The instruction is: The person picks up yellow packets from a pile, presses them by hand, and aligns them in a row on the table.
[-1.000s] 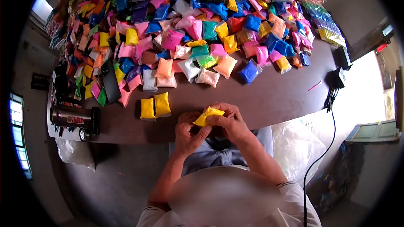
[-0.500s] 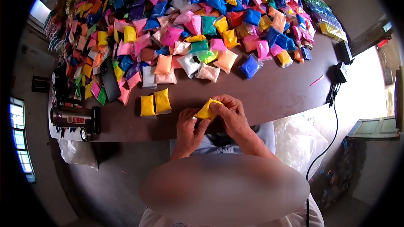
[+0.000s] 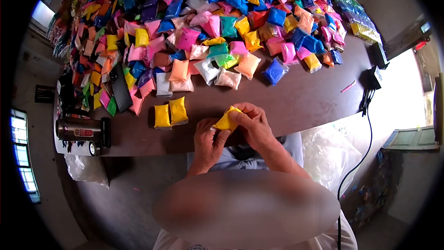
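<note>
Between my two hands, over the table's near edge, is a small yellow packet (image 3: 226,121) in clear plastic. My left hand (image 3: 209,140) grips its lower left part, thumb on top. My right hand (image 3: 253,122) pinches its upper right side between thumb and fingers. The fingertips beneath the packet are hidden. To the left of my hands, two more yellow packets (image 3: 178,111) lie side by side on the brown table (image 3: 296,106).
A large heap of coloured packets (image 3: 189,39) covers the far side. At the left lie a metal flask (image 3: 78,128) and a dark flat bar (image 3: 120,89). A pink pen-like stick (image 3: 348,87) and a black cable (image 3: 367,97) are at the right. Plastic bags (image 3: 328,153) sit below the edge.
Both hands keep their hold on the yellow packet. It has tilted slightly under my right thumb, and the hands have barely shifted. Nothing else on the table has moved.
</note>
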Demonstrator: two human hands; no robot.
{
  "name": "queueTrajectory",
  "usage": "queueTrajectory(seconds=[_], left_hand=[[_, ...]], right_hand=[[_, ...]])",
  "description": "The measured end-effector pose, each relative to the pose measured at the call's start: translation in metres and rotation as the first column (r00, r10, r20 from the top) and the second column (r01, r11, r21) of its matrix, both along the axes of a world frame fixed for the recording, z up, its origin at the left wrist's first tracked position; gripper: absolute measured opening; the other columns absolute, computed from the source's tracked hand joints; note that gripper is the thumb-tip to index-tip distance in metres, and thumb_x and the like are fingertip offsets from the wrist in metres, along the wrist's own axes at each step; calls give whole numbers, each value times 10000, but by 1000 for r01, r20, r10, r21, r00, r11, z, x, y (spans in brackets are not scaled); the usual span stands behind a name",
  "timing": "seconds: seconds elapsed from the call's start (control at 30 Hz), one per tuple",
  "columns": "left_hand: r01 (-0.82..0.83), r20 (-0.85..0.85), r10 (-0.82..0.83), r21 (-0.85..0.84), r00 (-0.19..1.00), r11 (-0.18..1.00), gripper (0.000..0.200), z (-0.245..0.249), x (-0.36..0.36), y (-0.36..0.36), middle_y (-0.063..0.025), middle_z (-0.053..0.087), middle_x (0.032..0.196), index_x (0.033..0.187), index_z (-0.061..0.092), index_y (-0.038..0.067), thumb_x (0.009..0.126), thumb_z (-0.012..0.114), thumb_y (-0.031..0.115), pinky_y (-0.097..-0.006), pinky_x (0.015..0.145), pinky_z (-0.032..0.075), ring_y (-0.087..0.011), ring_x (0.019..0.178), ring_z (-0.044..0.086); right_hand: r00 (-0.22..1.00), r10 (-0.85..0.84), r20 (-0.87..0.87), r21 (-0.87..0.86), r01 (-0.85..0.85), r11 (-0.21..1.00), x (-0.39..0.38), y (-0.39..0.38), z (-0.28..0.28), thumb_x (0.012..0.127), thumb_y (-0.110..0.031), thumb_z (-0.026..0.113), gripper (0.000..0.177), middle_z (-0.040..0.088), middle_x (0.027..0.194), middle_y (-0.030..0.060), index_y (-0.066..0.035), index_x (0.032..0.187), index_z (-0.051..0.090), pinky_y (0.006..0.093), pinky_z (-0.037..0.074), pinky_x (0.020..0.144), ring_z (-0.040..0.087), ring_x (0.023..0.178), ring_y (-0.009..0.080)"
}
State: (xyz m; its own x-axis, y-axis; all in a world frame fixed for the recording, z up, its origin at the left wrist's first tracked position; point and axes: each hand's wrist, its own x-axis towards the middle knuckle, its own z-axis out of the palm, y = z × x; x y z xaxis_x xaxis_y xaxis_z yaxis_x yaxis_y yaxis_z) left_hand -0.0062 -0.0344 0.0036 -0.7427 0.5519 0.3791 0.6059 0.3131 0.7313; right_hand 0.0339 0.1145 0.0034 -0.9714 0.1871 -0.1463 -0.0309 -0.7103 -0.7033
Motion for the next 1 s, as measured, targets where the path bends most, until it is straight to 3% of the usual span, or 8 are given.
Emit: queueTrajectory(seconds=[0.1, 0.27, 0.4, 0.53, 0.7, 0.93, 1.0], left_hand=[[-32, 101, 28, 36, 994, 999, 272, 0, 0, 0, -128, 612, 925, 920, 600, 6, 892, 581, 276, -389, 793, 439, -311, 878, 556], [-39, 127, 33, 49, 991, 998, 292, -2, 2, 0, -129, 610, 925, 918, 598, 6, 898, 573, 296, -390, 795, 440, -310, 881, 554], [-28, 69, 26, 31, 997, 999, 307, -1, 0, 0, -130, 608, 925, 913, 596, 3, 898, 571, 309, -391, 794, 440, -312, 877, 553], [-13, 37, 12, 17, 999, 1000, 308, -3, 0, 0, -134, 612, 922, 907, 597, 1, 896, 574, 309, -393, 794, 440, -317, 874, 556], [-41, 47, 39, 39, 998, 998, 299, -6, 0, 1, -138, 615, 911, 901, 596, -2, 890, 583, 296, -396, 782, 442, -322, 868, 559], [-44, 28, 43, 6, 999, 999, 286, -2, 2, 1, -139, 613, 901, 881, 592, -6, 893, 578, 280, -404, 769, 444, -323, 849, 564], [-44, 21, 43, 8, 999, 999, 284, -2, 2, 2, -139, 614, 900, 871, 591, -7, 893, 578, 276, -404, 769, 444, -323, 846, 565]], right_hand=[[997, 35, 74, -109, -27, 994, 2, 2, 14, 854, -95, 633, 196, 641, 885, 54, 24, 1006, 602, 219, 482, 709, 598, 772, 104], [994, 98, 47, -23, -97, 995, -1, 1, 3, 835, -68, 629, 197, 643, 889, 67, 25, 1005, 594, 223, 489, 727, 605, 772, 112], [997, 53, -59, -54, -56, 997, -2, -1, -9, 818, -32, 607, 162, 646, 896, 82, 29, 967, 596, 232, 496, 740, 611, 770, 118], [997, 65, -51, -44, -67, 997, -1, -1, -11, 806, -42, 625, 165, 642, 935, 90, 12, 960, 602, 257, 507, 778, 628, 821, 161], [997, -19, 75, -46, 22, 999, -2, -7, 10, 836, -67, 598, 168, 634, 876, 57, 20, 980, 605, 231, 489, 737, 595, 780, 110], [999, 19, 36, -22, -18, 1000, 0, -3, -3, 846, -81, 598, 172, 632, 887, 56, 16, 988, 608, 233, 484, 736, 591, 791, 113], [998, 42, 37, -36, -41, 999, 0, -2, -4, 822, -62, 609, 167, 638, 950, 96, 2, 976, 610, 278, 498, 802, 615, 859, 168]])
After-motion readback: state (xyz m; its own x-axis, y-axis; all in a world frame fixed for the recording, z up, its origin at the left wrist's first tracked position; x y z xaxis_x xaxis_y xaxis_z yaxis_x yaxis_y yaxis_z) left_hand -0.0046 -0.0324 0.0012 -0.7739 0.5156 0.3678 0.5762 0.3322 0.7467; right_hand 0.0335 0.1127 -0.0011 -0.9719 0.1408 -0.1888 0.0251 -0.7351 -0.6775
